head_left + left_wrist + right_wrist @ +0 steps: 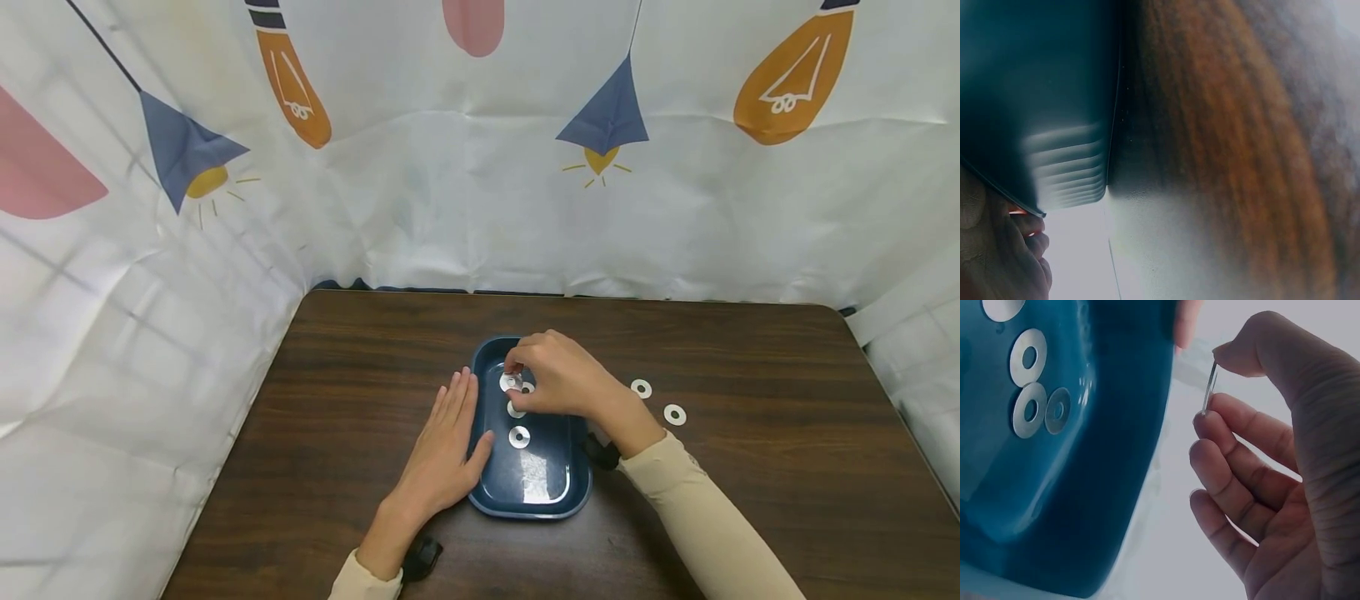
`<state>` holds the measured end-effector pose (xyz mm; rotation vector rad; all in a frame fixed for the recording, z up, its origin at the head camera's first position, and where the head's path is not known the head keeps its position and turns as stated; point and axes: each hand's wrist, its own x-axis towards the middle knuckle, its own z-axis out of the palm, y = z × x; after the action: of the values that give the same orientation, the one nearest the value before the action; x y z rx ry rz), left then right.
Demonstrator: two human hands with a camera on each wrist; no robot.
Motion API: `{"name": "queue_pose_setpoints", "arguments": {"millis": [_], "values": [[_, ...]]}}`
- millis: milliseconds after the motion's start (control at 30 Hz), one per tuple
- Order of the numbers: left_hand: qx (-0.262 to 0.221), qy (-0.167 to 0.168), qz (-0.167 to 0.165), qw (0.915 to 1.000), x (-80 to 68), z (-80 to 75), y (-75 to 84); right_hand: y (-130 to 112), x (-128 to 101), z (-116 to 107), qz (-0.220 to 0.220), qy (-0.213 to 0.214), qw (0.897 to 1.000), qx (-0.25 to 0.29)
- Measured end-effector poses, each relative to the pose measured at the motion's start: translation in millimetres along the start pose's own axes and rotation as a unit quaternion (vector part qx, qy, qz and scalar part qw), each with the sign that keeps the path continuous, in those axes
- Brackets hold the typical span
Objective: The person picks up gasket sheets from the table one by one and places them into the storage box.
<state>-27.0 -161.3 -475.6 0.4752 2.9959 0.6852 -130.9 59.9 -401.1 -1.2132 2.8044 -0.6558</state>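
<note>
Above blue tray [498, 471], right grip [564, 377] pinches washer [1209, 387]; left hand [447, 450] straight-fingered alongside; only head view shows two outside washers [667, 414].

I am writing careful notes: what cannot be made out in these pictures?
Head: part of the tray, behind the right hand.
Left wrist: part of the left hand, cut off by picture edges.
Right wrist: topmost washer, partly cut off by the top edge.

The tray [1041, 81] turns its dark teal side towards me, pale bands of glare [1069, 165] crossing one end. The left hand [1000, 247] lies along the tray's edge. Beside the tray stretches the brown, streaked surface [1222, 125], blurring farther from the tray.
</note>
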Motion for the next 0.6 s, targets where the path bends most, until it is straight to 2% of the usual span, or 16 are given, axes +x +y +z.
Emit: {"name": "queue_pose_setpoints", "arguments": {"millis": [433,600], "values": [[0.001,-0.008,0.001,1.0000,-0.3,-0.1,-0.3,-4.1,6.7,3.7,-0.024,0.009,0.999,-0.036],[-0.002,-0.002,0.001,1.0000,-1.8,0.3,-0.3,-6.7,9.2,7.9,-0.021,0.010,0.999,-0.026]]}}
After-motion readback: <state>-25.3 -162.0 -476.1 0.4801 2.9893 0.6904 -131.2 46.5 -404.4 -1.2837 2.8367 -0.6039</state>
